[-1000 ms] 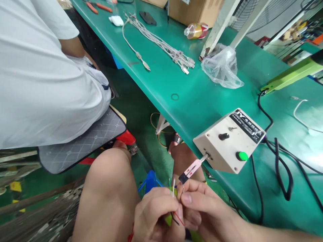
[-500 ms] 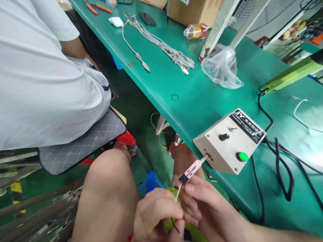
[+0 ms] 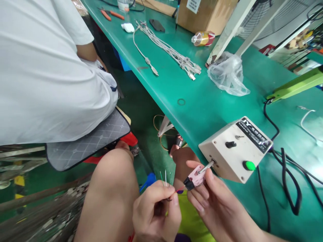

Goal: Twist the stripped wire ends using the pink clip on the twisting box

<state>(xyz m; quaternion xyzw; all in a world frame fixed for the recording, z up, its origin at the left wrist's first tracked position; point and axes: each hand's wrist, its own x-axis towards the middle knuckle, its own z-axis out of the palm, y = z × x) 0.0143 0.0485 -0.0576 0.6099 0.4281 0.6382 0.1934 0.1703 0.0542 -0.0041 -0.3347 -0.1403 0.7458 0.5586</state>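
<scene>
Bunched thin wires point(image 3: 165, 177) stick up from my left hand point(image 3: 156, 210), closed in a pinch; green and white ends point upward. A red wire point(image 3: 179, 190) runs from its fingertips to the black jaws of a pink clip point(image 3: 195, 177). My right hand point(image 3: 214, 201) has its thumb and fingers closed about that clip. The clip sits on the metal shaft of a beige box point(image 3: 232, 151) with a black knob, a toggle switch and a lit green button. Whether the jaws grip the red wire's end, I cannot tell.
Several grey USB cables point(image 3: 171, 52) lie on the green table point(image 3: 174, 87), with a bottle point(image 3: 203, 38), a plastic bag point(image 3: 228, 74) and orange-handled pliers point(image 3: 111, 14) about. Black cords point(image 3: 290, 181) trail right of the box. A person in white point(image 3: 58, 77) sits at left.
My right hand has moved up around the pink clip, which now looks turned. The white wire was at the clip's jaws; now the red one is there, and the white stands free.
</scene>
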